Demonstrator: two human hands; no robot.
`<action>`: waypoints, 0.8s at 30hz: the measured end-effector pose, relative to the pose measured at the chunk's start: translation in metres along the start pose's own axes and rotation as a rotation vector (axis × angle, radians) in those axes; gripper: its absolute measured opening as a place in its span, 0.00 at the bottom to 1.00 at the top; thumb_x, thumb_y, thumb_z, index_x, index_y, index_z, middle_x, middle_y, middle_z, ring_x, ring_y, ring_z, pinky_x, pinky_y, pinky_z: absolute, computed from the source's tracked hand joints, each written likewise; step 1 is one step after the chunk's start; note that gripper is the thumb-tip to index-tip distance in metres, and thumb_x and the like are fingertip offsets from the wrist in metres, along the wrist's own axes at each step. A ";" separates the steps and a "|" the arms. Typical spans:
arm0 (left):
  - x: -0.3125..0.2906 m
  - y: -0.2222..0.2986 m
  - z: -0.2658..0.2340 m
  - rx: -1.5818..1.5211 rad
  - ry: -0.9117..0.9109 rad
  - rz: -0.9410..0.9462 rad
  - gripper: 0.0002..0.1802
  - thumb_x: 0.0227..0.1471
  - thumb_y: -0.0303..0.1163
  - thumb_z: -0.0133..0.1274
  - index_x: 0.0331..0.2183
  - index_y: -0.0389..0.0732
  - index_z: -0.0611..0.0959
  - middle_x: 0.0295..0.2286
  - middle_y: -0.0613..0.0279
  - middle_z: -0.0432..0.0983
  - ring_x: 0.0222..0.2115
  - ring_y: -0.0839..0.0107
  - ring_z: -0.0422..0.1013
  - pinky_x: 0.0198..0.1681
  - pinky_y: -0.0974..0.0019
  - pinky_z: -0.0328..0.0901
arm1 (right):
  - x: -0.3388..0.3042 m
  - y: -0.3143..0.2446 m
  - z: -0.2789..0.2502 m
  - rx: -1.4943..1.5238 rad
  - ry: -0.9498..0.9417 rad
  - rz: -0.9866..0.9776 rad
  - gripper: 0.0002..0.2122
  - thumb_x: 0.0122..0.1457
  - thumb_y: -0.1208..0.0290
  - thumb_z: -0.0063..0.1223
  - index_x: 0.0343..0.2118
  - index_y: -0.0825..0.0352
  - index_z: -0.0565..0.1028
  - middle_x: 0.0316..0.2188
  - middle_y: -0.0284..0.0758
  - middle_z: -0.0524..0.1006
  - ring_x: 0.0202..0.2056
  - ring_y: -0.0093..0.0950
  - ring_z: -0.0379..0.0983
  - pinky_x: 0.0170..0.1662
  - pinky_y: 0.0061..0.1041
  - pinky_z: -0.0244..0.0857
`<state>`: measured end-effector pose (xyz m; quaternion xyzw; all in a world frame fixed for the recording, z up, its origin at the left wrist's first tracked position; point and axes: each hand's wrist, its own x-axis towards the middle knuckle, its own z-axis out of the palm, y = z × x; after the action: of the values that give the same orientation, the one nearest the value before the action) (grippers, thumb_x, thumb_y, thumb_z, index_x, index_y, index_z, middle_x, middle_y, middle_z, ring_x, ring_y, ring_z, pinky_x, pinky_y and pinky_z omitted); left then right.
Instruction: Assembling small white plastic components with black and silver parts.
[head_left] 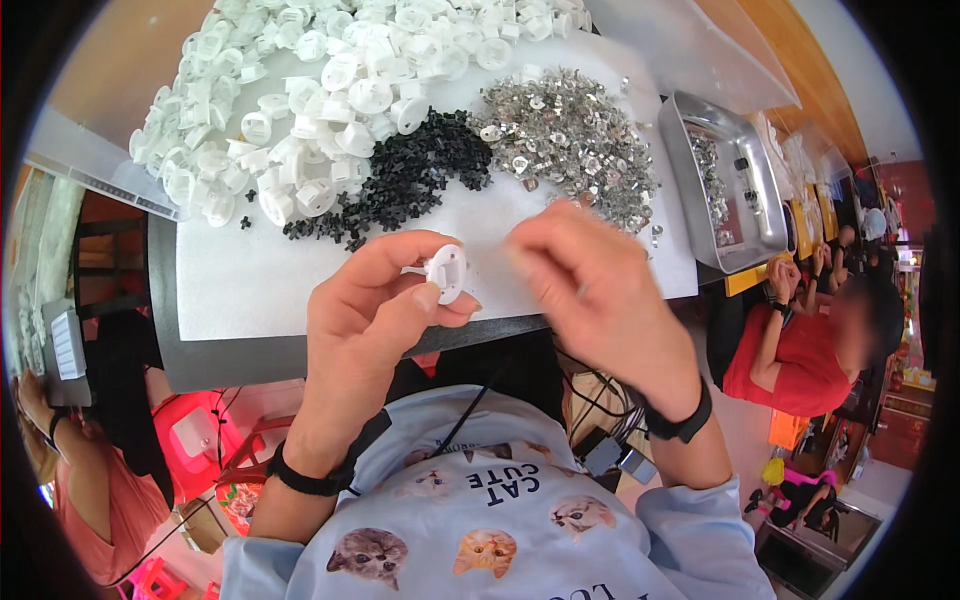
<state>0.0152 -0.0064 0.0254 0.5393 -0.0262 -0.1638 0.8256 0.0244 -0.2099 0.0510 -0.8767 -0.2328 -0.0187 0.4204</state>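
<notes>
Between the thumb and fingers of my left hand (365, 310) is a round white plastic part (447, 275), its recessed face turned to the right. Just right of it, my right hand (600, 290) is smeared by motion, so whether its fingers hold anything does not show. Beyond my hands on the white sheet (250, 290) lie a heap of small black plastic pieces (425, 170) and, to its right, a heap of small shiny metal pieces (570, 135). A large pile of similar white plastic parts (370, 70) spreads across the far left.
A metal tray (735, 235) with some small metal and black pieces stands right of the sheet. The dark table edge (250, 358) runs just in front of me. A person in red (800, 350) sits at the right; another person's arm (85, 470) shows at the left.
</notes>
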 end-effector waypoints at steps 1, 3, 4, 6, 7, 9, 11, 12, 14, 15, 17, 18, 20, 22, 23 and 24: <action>0.001 0.000 0.000 0.038 -0.001 0.008 0.19 0.51 0.23 0.43 0.45 0.27 0.73 0.39 0.51 0.74 0.35 0.68 0.75 0.40 0.68 0.72 | -0.001 0.011 -0.009 -0.114 0.061 0.040 0.05 0.54 0.79 0.51 0.34 0.69 0.71 0.26 0.38 0.69 0.26 0.32 0.68 0.30 0.26 0.62; 0.003 0.000 0.004 0.033 0.014 0.015 0.19 0.51 0.23 0.43 0.45 0.27 0.73 0.39 0.51 0.74 0.35 0.67 0.75 0.40 0.68 0.72 | -0.001 0.015 -0.015 -0.231 0.122 0.082 0.05 0.54 0.79 0.50 0.34 0.69 0.71 0.26 0.38 0.68 0.26 0.32 0.68 0.30 0.26 0.62; 0.004 -0.001 0.005 0.034 0.034 0.025 0.19 0.51 0.23 0.42 0.45 0.27 0.73 0.39 0.51 0.74 0.35 0.67 0.75 0.41 0.68 0.72 | 0.000 0.014 -0.016 -0.285 0.098 0.149 0.06 0.53 0.80 0.49 0.34 0.69 0.71 0.27 0.39 0.68 0.27 0.34 0.69 0.30 0.28 0.62; 0.006 -0.004 0.004 0.016 0.031 0.013 0.18 0.52 0.23 0.43 0.46 0.28 0.73 0.40 0.54 0.73 0.37 0.68 0.75 0.41 0.68 0.71 | 0.005 0.012 -0.017 -0.338 0.073 0.216 0.06 0.53 0.80 0.49 0.35 0.69 0.70 0.28 0.39 0.68 0.27 0.35 0.69 0.31 0.29 0.62; 0.006 -0.005 0.003 -0.001 0.026 0.002 0.17 0.53 0.23 0.44 0.46 0.29 0.73 0.40 0.57 0.73 0.38 0.69 0.74 0.42 0.69 0.69 | 0.010 0.012 -0.016 -0.403 0.050 0.209 0.06 0.53 0.80 0.48 0.34 0.70 0.70 0.28 0.40 0.68 0.29 0.37 0.69 0.31 0.31 0.62; 0.007 -0.006 0.006 0.021 0.048 0.003 0.18 0.52 0.22 0.42 0.46 0.28 0.72 0.40 0.53 0.73 0.38 0.66 0.74 0.42 0.69 0.70 | 0.017 0.012 -0.016 -0.467 0.026 0.205 0.06 0.53 0.80 0.48 0.34 0.70 0.70 0.29 0.41 0.68 0.30 0.40 0.70 0.31 0.32 0.62; 0.007 -0.005 0.007 0.043 0.074 0.006 0.19 0.51 0.22 0.41 0.46 0.27 0.72 0.40 0.50 0.73 0.38 0.64 0.75 0.42 0.68 0.72 | 0.024 0.013 -0.015 -0.598 -0.040 0.184 0.05 0.53 0.77 0.48 0.33 0.70 0.69 0.30 0.42 0.69 0.31 0.42 0.69 0.32 0.36 0.63; 0.006 -0.005 0.007 0.034 0.076 0.008 0.19 0.52 0.22 0.41 0.46 0.27 0.72 0.41 0.50 0.73 0.38 0.63 0.75 0.43 0.68 0.72 | 0.026 0.014 -0.013 -0.596 -0.042 0.185 0.05 0.53 0.77 0.48 0.33 0.70 0.69 0.30 0.42 0.69 0.31 0.42 0.69 0.32 0.36 0.63; 0.006 -0.006 0.007 0.022 0.072 0.008 0.19 0.52 0.22 0.41 0.47 0.27 0.72 0.41 0.50 0.73 0.39 0.63 0.75 0.43 0.69 0.71 | 0.029 0.015 -0.008 -0.687 -0.061 0.186 0.05 0.54 0.75 0.47 0.32 0.69 0.70 0.29 0.41 0.69 0.31 0.43 0.70 0.33 0.36 0.63; 0.005 -0.006 0.006 0.002 0.056 0.011 0.18 0.54 0.23 0.42 0.47 0.28 0.72 0.40 0.53 0.73 0.40 0.65 0.74 0.43 0.69 0.70 | 0.031 0.016 -0.008 -0.689 -0.062 0.189 0.05 0.54 0.75 0.47 0.32 0.69 0.70 0.29 0.41 0.69 0.31 0.43 0.70 0.33 0.36 0.63; 0.004 -0.007 0.005 -0.014 0.048 0.013 0.17 0.56 0.24 0.43 0.48 0.29 0.72 0.40 0.57 0.73 0.41 0.67 0.74 0.44 0.69 0.68 | 0.034 0.019 -0.005 -0.754 -0.055 0.184 0.04 0.54 0.75 0.47 0.29 0.69 0.70 0.28 0.40 0.70 0.30 0.43 0.70 0.33 0.37 0.64; 0.004 -0.007 0.006 -0.020 0.050 0.006 0.17 0.56 0.24 0.43 0.48 0.29 0.72 0.39 0.57 0.73 0.40 0.67 0.74 0.43 0.70 0.68 | 0.033 0.018 -0.005 -0.750 -0.058 0.183 0.04 0.54 0.75 0.47 0.29 0.69 0.70 0.28 0.40 0.70 0.30 0.43 0.70 0.33 0.37 0.64; 0.003 -0.007 0.004 -0.029 0.056 0.000 0.17 0.56 0.24 0.43 0.48 0.29 0.72 0.39 0.57 0.73 0.39 0.68 0.74 0.43 0.70 0.68 | 0.031 0.015 -0.006 -0.678 0.006 0.140 0.03 0.54 0.75 0.47 0.27 0.69 0.70 0.26 0.40 0.71 0.29 0.43 0.70 0.32 0.37 0.64; 0.004 -0.009 0.003 -0.029 0.036 0.003 0.17 0.56 0.24 0.43 0.47 0.29 0.73 0.38 0.58 0.74 0.36 0.71 0.74 0.40 0.71 0.68 | 0.027 0.013 -0.006 -0.675 -0.022 0.134 0.03 0.54 0.75 0.46 0.27 0.69 0.70 0.26 0.40 0.71 0.29 0.42 0.71 0.31 0.37 0.64; 0.004 -0.009 0.002 -0.030 0.036 0.000 0.17 0.56 0.24 0.43 0.47 0.29 0.73 0.38 0.58 0.74 0.36 0.71 0.74 0.40 0.71 0.68 | 0.026 0.013 -0.006 -0.674 -0.047 0.131 0.03 0.53 0.76 0.46 0.27 0.69 0.70 0.26 0.40 0.71 0.28 0.42 0.71 0.31 0.37 0.65; 0.004 -0.009 0.000 -0.020 0.029 0.000 0.17 0.56 0.25 0.44 0.46 0.30 0.73 0.37 0.58 0.74 0.34 0.72 0.73 0.38 0.72 0.68 | 0.025 0.015 -0.004 -0.673 -0.049 0.132 0.03 0.53 0.76 0.46 0.27 0.69 0.70 0.26 0.40 0.71 0.28 0.42 0.71 0.31 0.37 0.65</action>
<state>0.0165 -0.0113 0.0169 0.5334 -0.0127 -0.1560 0.8312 0.0537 -0.2114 0.0479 -0.9797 -0.1662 -0.0462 0.1021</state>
